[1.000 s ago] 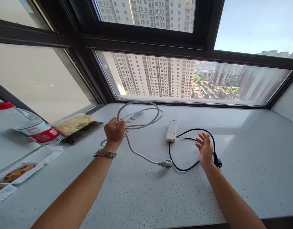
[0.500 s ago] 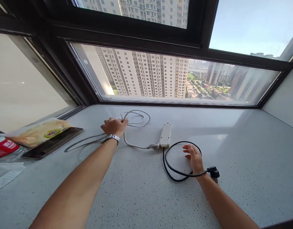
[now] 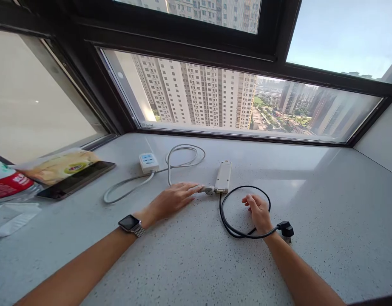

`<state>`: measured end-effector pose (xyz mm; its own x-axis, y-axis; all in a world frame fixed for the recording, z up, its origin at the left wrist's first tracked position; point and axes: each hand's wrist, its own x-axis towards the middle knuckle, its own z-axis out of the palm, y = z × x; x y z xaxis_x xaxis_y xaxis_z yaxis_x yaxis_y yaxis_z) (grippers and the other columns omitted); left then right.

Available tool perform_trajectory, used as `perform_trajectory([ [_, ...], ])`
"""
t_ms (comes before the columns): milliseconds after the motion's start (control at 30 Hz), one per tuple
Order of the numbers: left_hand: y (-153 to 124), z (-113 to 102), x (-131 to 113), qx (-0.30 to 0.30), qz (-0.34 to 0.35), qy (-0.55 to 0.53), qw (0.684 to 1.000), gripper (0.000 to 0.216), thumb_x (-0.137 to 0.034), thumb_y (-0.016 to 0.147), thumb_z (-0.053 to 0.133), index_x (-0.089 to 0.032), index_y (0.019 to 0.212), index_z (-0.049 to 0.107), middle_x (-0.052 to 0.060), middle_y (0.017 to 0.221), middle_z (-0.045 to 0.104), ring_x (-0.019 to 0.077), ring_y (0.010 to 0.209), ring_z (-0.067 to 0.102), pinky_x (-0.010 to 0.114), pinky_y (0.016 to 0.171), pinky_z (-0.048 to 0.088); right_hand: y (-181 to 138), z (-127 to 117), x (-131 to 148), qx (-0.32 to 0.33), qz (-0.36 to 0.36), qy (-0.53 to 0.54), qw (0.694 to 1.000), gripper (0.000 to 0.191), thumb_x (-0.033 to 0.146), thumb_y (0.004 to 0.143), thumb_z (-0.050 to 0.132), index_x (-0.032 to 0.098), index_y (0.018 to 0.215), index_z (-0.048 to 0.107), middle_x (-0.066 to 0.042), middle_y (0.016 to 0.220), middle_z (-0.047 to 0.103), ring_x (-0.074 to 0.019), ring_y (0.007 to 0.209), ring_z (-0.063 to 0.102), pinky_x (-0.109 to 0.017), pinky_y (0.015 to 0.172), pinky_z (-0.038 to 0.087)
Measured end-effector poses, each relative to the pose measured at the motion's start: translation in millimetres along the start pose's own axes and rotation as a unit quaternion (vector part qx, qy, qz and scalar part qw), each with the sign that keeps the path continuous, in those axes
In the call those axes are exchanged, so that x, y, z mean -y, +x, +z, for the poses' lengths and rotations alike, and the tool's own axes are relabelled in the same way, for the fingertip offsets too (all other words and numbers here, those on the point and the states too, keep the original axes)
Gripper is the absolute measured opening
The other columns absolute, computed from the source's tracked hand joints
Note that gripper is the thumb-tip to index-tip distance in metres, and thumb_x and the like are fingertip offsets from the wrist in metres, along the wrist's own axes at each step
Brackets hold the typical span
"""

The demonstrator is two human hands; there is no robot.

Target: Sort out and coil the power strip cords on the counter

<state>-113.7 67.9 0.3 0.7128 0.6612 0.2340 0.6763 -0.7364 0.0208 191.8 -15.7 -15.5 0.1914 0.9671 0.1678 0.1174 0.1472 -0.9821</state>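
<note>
My left hand (image 3: 172,199) lies flat on the speckled sill, fingers stretched toward the grey plug (image 3: 208,189) at the end of a white cord (image 3: 170,168); the fingertips reach it. That cord runs back in loops to a small white socket block (image 3: 148,162). The plug lies against the near end of a long white power strip (image 3: 223,176). My right hand (image 3: 258,211) rests inside the loop of the strip's black cord (image 3: 228,219), fingers loosely curled with nothing in them. The cord crosses my wrist and ends in a black plug (image 3: 285,229).
At the left lie a dark phone (image 3: 76,182), a yellow snack packet (image 3: 57,166), a water bottle with a red label (image 3: 9,185) and a white wrapper (image 3: 11,219). The black window frame (image 3: 240,136) borders the grey sill (image 3: 326,204) at the back.
My left hand let go of the coiled white cord and socket block, which now lie on the sill, and moved right to the grey plug. My right hand settled inside the black loop.
</note>
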Motion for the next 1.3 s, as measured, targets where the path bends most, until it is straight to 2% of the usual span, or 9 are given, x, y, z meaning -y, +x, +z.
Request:
perform_trajectory([
  [200,21.6,0.2,61.4,-0.025,-0.050,0.009,0.998,0.039,-0.041,0.089,0.037,-0.022,0.095,0.071,0.009,0.106,0.069,0.0273,0.109,0.056,0.041,0.095,0.041,-2.9,1.9,-3.9,0.011,0.002,-0.002,1.000,0.050,0.062,0.081,0.046,0.018,0.065,0.063,-0.007,0.070,0.065,-0.0169,0.066,0.057,-0.028,0.061,0.044],
  [400,59.1,3.2,114.9,-0.092,-0.233,-0.027,0.968,0.025,-0.036,0.079,0.047,-0.021,0.078,0.068,0.014,0.094,0.068,0.0314,0.095,0.061,0.042,0.080,0.044,-10.2,4.8,-8.1,0.010,0.007,-0.012,1.000,0.049,0.059,0.084,0.044,0.018,0.067,0.063,-0.005,0.068,0.063,-0.0172,0.067,0.055,-0.028,0.064,0.042],
  [600,99.0,-10.6,125.1,-0.176,-0.388,-0.016,0.904,0.029,-0.037,0.081,0.046,-0.015,0.073,0.062,0.015,0.081,0.063,0.0382,0.106,0.052,0.051,0.084,0.039,-15.1,6.6,-3.3,0.016,-0.005,-0.039,0.999,0.045,0.054,0.086,0.045,0.018,0.064,0.060,-0.002,0.058,0.052,-0.0146,0.058,0.046,-0.027,0.055,0.036],
  [767,97.1,-11.1,54.6,-0.157,-0.293,-0.088,0.939,0.053,-0.048,0.085,0.039,-0.007,0.110,0.061,0.019,0.118,0.061,0.0358,0.121,0.046,0.050,0.101,0.035,-15.9,8.1,2.1,0.033,-0.012,-0.062,0.997,0.037,0.049,0.084,0.049,0.018,0.063,0.056,0.001,0.055,0.045,-0.0120,0.052,0.038,-0.025,0.049,0.030],
  [833,81.4,-6.6,6.9,-0.129,-0.232,-0.124,0.956,0.056,-0.054,0.088,0.036,-0.014,0.120,0.057,0.012,0.125,0.060,0.0267,0.118,0.051,0.039,0.099,0.042,-14.7,7.5,3.0,0.023,-0.016,-0.063,0.998,0.036,0.048,0.083,0.049,0.018,0.065,0.057,0.000,0.057,0.047,-0.0124,0.053,0.040,-0.025,0.050,0.032],
  [933,50.0,-2.3,-73.3,-0.096,-0.063,-0.250,0.961,0.060,-0.058,0.089,0.035,-0.019,0.132,0.050,0.012,0.130,0.056,0.0260,0.120,0.051,0.040,0.100,0.043,-11.7,5.8,3.4,-0.005,-0.018,-0.054,0.998,0.033,0.047,0.081,0.050,0.018,0.068,0.059,-0.001,0.060,0.054,-0.0141,0.057,0.047,-0.026,0.053,0.036],
  [1033,24.5,-1.7,-143.4,-0.095,0.012,-0.293,0.951,0.066,-0.063,0.084,0.046,-0.023,0.137,0.046,0.014,0.129,0.057,0.0276,0.117,0.052,0.040,0.098,0.044,-8.7,4.5,2.4,-0.028,-0.028,-0.046,0.998,0.027,0.043,0.079,0.052,0.019,0.075,0.062,-0.003,0.070,0.062,-0.0165,0.067,0.054,-0.027,0.059,0.041],
  [1167,13.7,3.2,-191.3,-0.111,0.044,-0.298,0.947,0.046,-0.054,0.092,0.037,-0.020,0.103,0.066,0.009,0.088,0.069,0.0198,0.079,0.062,0.031,0.075,0.047,-5.1,3.8,-1.0,-0.049,-0.039,-0.057,0.996,0.022,0.038,0.078,0.052,0.019,0.083,0.062,-0.004,0.078,0.065,-0.0174,0.072,0.056,-0.028,0.061,0.042],
  [1300,21.7,9.3,-190.1,-0.088,0.118,-0.272,0.951,0.055,-0.050,0.094,0.034,-0.017,0.057,0.056,0.000,0.050,0.050,0.0103,0.047,0.042,0.027,0.057,0.035,0.0,-0.3,-3.0,-0.027,-0.066,-0.110,0.991,0.019,0.035,0.080,0.050,0.020,0.081,0.061,-0.005,0.081,0.065,-0.0189,0.074,0.057,-0.031,0.066,0.044],
])
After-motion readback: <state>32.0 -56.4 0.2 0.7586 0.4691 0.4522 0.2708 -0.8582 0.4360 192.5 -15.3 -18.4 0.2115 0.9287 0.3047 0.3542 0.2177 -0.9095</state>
